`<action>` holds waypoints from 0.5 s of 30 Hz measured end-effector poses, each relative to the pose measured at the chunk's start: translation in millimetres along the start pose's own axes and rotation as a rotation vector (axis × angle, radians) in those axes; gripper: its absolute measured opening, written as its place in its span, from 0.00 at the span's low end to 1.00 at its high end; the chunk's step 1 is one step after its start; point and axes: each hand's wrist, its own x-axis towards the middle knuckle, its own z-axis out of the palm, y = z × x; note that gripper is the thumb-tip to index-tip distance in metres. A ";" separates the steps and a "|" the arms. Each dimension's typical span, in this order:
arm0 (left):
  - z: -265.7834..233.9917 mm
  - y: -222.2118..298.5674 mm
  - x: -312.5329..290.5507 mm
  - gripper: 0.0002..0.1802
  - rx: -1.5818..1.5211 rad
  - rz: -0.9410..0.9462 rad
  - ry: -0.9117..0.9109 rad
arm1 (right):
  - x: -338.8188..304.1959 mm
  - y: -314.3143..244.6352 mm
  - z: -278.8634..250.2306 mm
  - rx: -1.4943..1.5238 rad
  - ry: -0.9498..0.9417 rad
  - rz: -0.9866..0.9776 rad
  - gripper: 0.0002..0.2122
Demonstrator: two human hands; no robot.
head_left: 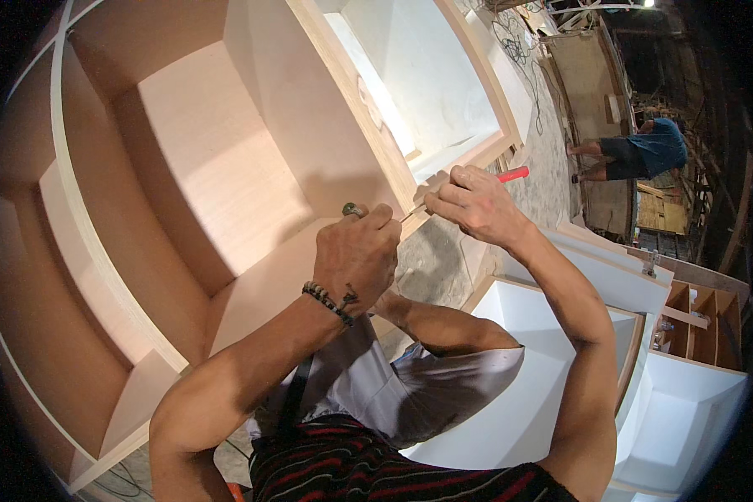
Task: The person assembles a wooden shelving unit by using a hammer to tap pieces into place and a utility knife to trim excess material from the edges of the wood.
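My right hand (475, 205) is closed round a slim tool with a red handle (513, 174), whose end sticks out past the fingers. From the other side of that fist a thin shaft points toward my left hand (356, 251), at the corner of a wooden cabinet frame (375, 138). My left hand is closed, its fingertips turned toward the frame's edge near the shaft; what they pinch, if anything, is hidden. It wears a ring with a dark green stone (353, 209), and a beaded bracelet (328, 303) circles the wrist.
Open cabinet compartments (217, 151) with bare wood panels fill the left. White-lined cabinet boxes (510, 376) lie at the lower right. Behind my hands shows a concrete floor (552, 125), with loose cables (519, 50) farther off. A person in a blue shirt (663, 146) stands at the far right.
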 end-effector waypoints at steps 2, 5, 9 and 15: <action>-1.8 -0.3 0.5 0.08 0.009 0.013 -0.002 | 0.4 0.9 0.5 0.015 -0.009 0.002 0.13; -2.3 -0.6 0.1 0.08 0.010 0.009 -0.013 | 1.7 1.4 0.7 0.041 -0.017 0.008 0.13; -0.9 -0.8 -0.4 0.08 0.022 0.005 -0.017 | 1.8 1.4 1.4 0.070 0.001 0.011 0.13; -2.3 -0.6 0.9 0.06 0.023 0.009 -0.011 | 3.7 1.5 4.9 0.111 0.051 0.026 0.11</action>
